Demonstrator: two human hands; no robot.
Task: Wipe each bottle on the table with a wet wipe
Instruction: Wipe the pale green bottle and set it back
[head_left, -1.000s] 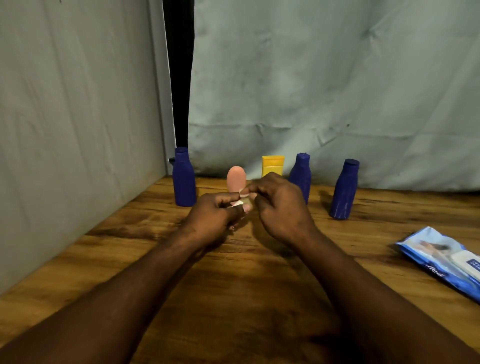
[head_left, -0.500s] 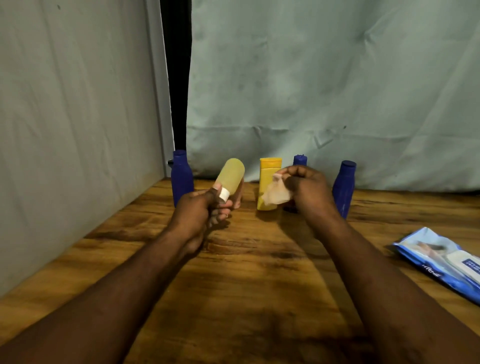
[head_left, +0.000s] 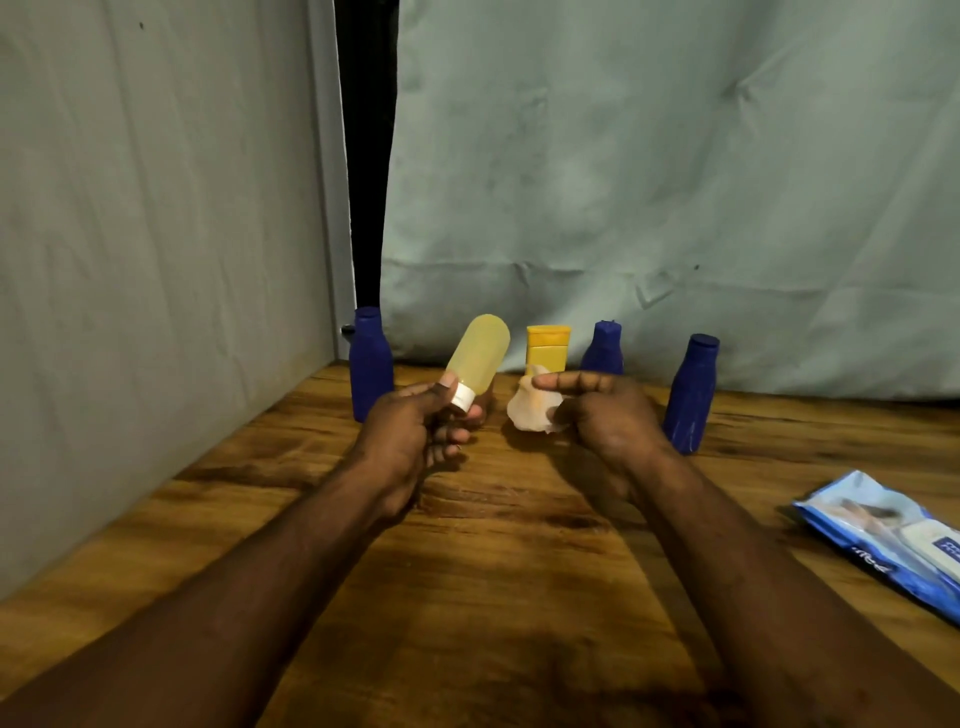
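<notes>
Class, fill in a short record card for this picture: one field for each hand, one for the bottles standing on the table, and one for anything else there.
Left hand: grips pale yellow bottle near its white cap, tilted, off the table
Right hand: pinches crumpled wet wipe, apart from that bottle
Standing at back: left blue bottle, opaque yellow bottle, middle blue bottle, right blue bottle
Also on wooden table: blue wet wipes pack, right side

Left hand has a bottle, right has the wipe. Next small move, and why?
Likely move the right hand with its wet wipe across onto the pale yellow bottle: the left hand grips it at its white cap, body tilted up and bare, and the wipe isn't touching it.
</notes>
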